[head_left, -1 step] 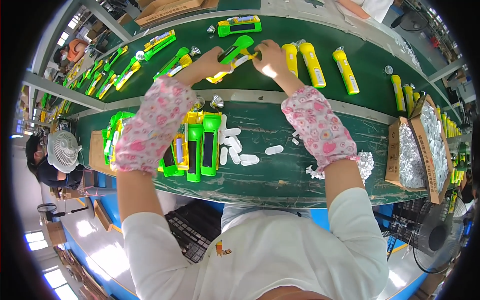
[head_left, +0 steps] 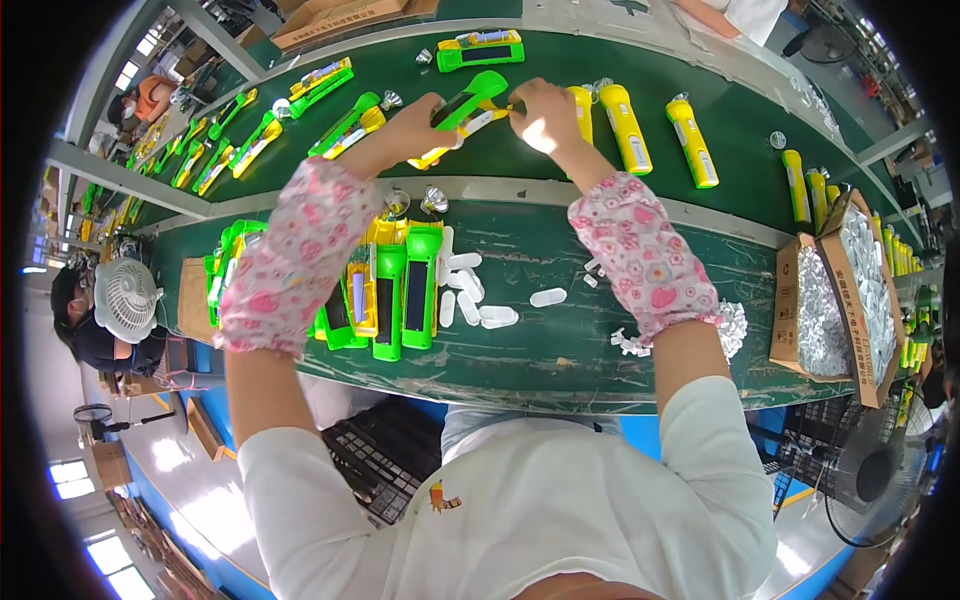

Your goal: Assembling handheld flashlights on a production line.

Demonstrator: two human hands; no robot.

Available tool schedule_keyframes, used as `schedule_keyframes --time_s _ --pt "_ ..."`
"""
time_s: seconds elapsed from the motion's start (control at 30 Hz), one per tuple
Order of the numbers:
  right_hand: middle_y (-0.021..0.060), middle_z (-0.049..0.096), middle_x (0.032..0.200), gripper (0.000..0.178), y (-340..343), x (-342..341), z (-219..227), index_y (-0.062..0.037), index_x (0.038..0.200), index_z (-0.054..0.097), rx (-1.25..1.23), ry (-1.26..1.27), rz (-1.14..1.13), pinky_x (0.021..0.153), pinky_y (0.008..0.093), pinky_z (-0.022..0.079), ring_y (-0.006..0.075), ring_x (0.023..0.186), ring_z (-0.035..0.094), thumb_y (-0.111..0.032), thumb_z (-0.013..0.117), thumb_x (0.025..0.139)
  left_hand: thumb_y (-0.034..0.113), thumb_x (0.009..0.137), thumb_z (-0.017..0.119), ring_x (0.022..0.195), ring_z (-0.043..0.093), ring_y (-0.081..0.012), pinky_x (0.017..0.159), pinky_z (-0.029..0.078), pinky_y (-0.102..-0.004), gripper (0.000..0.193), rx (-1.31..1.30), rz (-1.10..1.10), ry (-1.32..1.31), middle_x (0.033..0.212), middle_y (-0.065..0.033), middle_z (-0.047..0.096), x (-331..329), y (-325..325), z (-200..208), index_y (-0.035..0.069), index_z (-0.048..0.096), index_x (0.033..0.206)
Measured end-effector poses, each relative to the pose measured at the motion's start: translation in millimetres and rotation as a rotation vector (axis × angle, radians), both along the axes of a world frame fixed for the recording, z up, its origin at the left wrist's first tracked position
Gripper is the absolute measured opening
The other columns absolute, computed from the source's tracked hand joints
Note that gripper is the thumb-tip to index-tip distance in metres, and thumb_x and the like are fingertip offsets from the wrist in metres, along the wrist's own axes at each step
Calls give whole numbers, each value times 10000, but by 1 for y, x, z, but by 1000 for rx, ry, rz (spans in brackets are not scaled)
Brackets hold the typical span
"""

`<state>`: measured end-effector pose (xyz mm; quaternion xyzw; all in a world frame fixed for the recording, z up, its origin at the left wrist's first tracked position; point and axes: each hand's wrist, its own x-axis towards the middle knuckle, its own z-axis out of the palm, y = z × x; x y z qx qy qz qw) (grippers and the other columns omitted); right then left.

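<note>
My left hand (head_left: 412, 130) is closed around an opened flashlight (head_left: 468, 104) above the far green work surface. Its green shell and yellow shell are spread apart at an angle, and a dark panel shows on the green part. At the right end of the yellow shell, the fingers of my right hand (head_left: 543, 112) are bent and pressed together; whatever they pinch is too small to make out. Just right of that hand stand yellow flashlights (head_left: 625, 130). Opened green-and-yellow flashlights (head_left: 345, 128) lie left of my left hand.
Nearer me lie several green shells (head_left: 420, 285), white oval covers (head_left: 548, 298) and small white pieces (head_left: 632, 344). Loose reflectors (head_left: 434, 200) rest by the pale ledge (head_left: 520, 190). Cardboard boxes of parts (head_left: 812, 310) stand at right. A fan (head_left: 128, 300) and co-workers are farther off.
My left hand and forearm have shifted slightly left and down. My right hand has turned a little, its forearm moving slightly right. The flashlight stays in my left hand.
</note>
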<state>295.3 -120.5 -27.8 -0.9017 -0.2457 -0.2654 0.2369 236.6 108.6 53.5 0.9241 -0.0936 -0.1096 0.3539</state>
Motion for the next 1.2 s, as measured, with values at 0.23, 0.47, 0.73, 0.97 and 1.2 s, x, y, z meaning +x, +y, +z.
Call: schedule_keyframes --time_s 0.23,0.47,0.73,0.97,1.2 --pt "104 578 939 356 -4 -55 54 -94 1021 614 -46 38 637 784 417 470 303 943 567 -280 741 744 357 998 451 936 582 -125 810 478 -276 493 -157 -71 -125 1086 -86 622 -124 19 53 8 433 1346" --pt "101 526 967 345 -70 -188 43 -101 1005 607 -224 508 730 838 394 437 302 948 519 -235 762 728 376 864 643 907 656 -228 733 574 -366 487 -969 252 643 988 -123 637 -216 5 57 -2 581 1165" --pt "114 586 877 150 -72 -236 13 -21 923 639 -177 331 450 683 347 497 276 821 589 -82 674 790 582 930 444 937 614 -280 851 512 -484 683 -1814 123 688 1015 -125 606 -240 -57 -17 19 449 1316" --pt "57 671 898 159 -73 -240 60 16 1020 644 796 1016 362 590 223 494 84 754 617 -37 656 871 431 921 579 1051 608 -256 920 504 -465 499 -1859 374 423 1110 -103 610 -239 -97 -47 56 495 1240" --pt "43 672 898 216 -56 -242 86 -5 1083 609 792 773 434 592 180 455 70 786 624 -26 653 873 480 976 430 1024 610 -203 854 527 -400 495 -1868 244 333 1162 -95 585 -221 -124 -48 90 424 1282"
